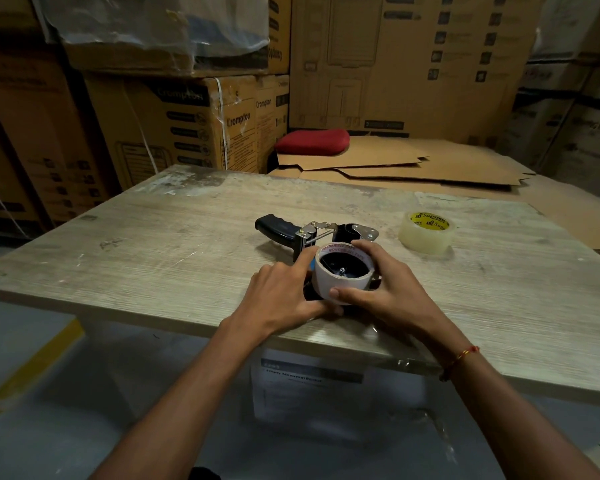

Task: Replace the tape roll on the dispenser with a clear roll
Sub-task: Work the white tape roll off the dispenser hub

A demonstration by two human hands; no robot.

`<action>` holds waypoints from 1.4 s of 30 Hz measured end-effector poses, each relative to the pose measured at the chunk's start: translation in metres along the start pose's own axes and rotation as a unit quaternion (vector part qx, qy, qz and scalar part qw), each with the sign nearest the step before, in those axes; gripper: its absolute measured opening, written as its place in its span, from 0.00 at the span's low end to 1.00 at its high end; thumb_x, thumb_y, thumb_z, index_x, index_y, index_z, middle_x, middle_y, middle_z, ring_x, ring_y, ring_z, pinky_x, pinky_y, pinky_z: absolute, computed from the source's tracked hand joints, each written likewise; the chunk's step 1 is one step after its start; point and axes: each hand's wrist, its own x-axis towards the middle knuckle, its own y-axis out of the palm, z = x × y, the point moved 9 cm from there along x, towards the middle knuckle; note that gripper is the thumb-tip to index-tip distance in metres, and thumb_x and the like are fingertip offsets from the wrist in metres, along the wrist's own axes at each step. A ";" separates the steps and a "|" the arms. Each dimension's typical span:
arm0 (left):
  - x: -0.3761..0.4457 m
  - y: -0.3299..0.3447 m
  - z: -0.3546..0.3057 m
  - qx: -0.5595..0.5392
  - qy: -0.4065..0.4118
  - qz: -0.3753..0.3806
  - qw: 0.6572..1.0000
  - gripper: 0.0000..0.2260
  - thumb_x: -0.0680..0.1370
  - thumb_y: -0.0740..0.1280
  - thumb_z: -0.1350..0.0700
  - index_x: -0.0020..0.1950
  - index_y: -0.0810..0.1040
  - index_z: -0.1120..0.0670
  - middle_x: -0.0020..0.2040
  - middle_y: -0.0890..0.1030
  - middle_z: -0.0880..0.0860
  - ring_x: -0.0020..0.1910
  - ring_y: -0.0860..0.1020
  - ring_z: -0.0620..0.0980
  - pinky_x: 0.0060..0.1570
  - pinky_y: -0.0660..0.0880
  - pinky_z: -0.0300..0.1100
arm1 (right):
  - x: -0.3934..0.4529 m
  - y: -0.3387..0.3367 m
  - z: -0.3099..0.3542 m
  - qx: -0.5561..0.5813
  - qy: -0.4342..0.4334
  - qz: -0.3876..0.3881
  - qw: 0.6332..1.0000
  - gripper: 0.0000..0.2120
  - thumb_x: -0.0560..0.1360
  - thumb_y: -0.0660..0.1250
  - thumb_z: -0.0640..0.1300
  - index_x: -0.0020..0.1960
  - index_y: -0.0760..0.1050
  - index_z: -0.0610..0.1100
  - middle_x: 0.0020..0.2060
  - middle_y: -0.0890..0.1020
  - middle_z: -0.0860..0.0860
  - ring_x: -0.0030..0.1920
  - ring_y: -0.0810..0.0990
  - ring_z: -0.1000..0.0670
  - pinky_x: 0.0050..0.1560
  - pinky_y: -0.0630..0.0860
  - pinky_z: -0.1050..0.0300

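Dispenser: a hand-held tape dispenser (326, 237) lies on its side on the wooden table (174, 237), black pistol-grip handle pointing left, metal frame and cutter end toward the far side.
Roll on the dispenser: a white, nearly spent tape core (340, 287) with red printing on its rim sits over the dispenser's black hub; a small metal bolt shows at the centre.
Left hand (281, 292): fingers curled against the left side of the core, index finger stretched up along its wall, thumb low at the front edge.
Right hand (378, 285): wrapped round the right side of the core, thumb pressed across its front face, fingers reaching behind the far rim.
Clear roll (426, 233): lies flat on the table to the right of the dispenser, well apart from both hands, with a yellow printed inner core.
Surroundings: stacked cardboard cartons (187, 123) behind the table, flattened cardboard sheets (413, 168) with a red cushion (311, 142) lying on them.
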 end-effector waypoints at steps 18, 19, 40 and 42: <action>0.003 0.002 0.008 0.012 -0.019 0.001 1.000 0.40 0.62 0.67 0.23 0.67 0.70 0.45 0.48 0.85 0.50 0.45 0.82 0.53 0.44 0.77 0.48 | -0.002 0.003 -0.007 0.021 -0.024 -0.017 0.999 0.40 0.64 0.77 0.65 0.72 0.67 0.57 0.64 0.79 0.59 0.64 0.78 0.55 0.64 0.78 0.46; 0.003 0.002 0.009 0.010 -0.021 0.003 1.000 0.40 0.62 0.67 0.23 0.67 0.70 0.45 0.48 0.85 0.50 0.46 0.82 0.53 0.45 0.77 0.48 | -0.002 0.003 -0.007 0.020 -0.024 -0.015 0.999 0.40 0.64 0.77 0.65 0.72 0.67 0.57 0.64 0.79 0.59 0.64 0.78 0.55 0.64 0.78 0.46; 0.001 -0.002 0.004 0.006 -0.042 0.023 0.999 0.35 0.63 0.70 0.26 0.62 0.78 0.45 0.45 0.85 0.51 0.44 0.80 0.51 0.41 0.69 0.42 | -0.004 0.002 -0.005 0.054 -0.031 -0.010 0.998 0.39 0.66 0.76 0.63 0.73 0.66 0.58 0.64 0.79 0.62 0.65 0.78 0.59 0.65 0.78 0.49; 0.001 -0.002 0.005 0.004 -0.045 0.023 0.999 0.35 0.62 0.70 0.25 0.63 0.78 0.45 0.45 0.85 0.50 0.44 0.80 0.51 0.42 0.71 0.43 | -0.004 0.001 -0.006 0.059 -0.031 -0.011 0.998 0.39 0.66 0.76 0.63 0.73 0.66 0.58 0.64 0.79 0.62 0.64 0.78 0.59 0.65 0.78 0.49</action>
